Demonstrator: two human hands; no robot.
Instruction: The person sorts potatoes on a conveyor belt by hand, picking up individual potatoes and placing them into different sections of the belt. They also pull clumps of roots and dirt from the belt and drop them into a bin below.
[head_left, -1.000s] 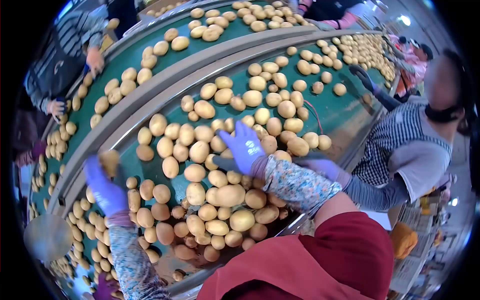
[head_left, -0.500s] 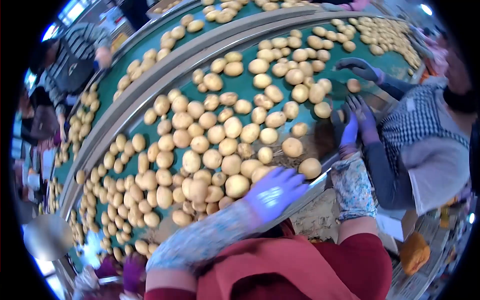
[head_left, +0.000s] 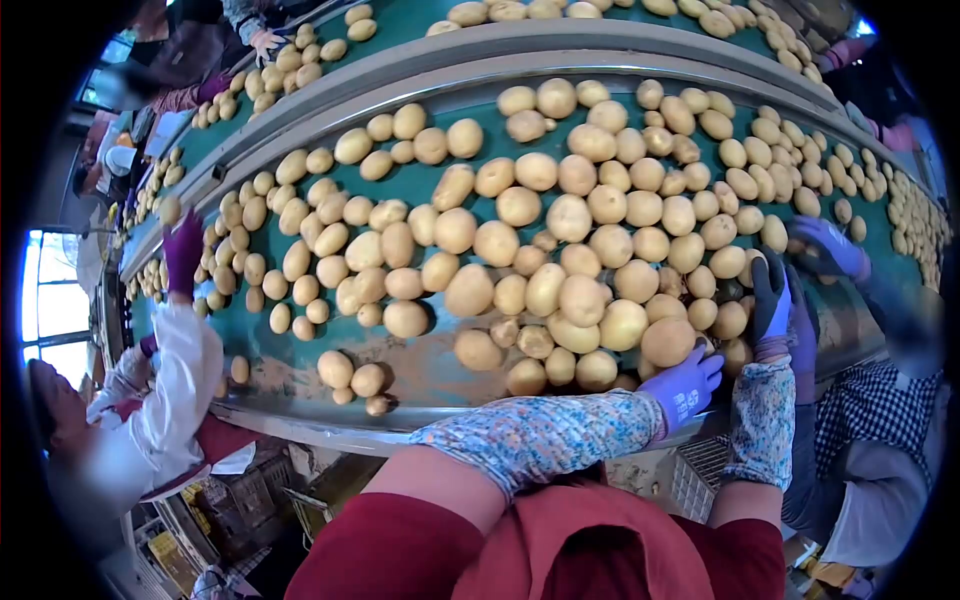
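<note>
Many yellow potatoes (head_left: 585,235) lie on a green conveyor belt (head_left: 440,350) in front of me. My left hand (head_left: 685,385), in a purple glove with a floral sleeve, reaches across to the right at the belt's near edge. Its fingers are spread against a large potato (head_left: 668,342) and hold nothing. My right hand (head_left: 770,300), in a dark-palmed glove, stands upright and flat beside the potatoes at the pile's right end, next to a small potato (head_left: 730,320).
A metal rail (head_left: 330,422) borders the belt's near edge. A second potato belt (head_left: 400,15) runs behind a metal divider (head_left: 520,45). A co-worker's purple-gloved hand (head_left: 835,250) works at the right; another person's gloved hand (head_left: 183,250) reaches in at the left. A crate (head_left: 695,480) sits below.
The view has swung along the belt. My left hand moved right and came against the large potato at the near edge. My right hand stayed upright at the pile's right end.
</note>
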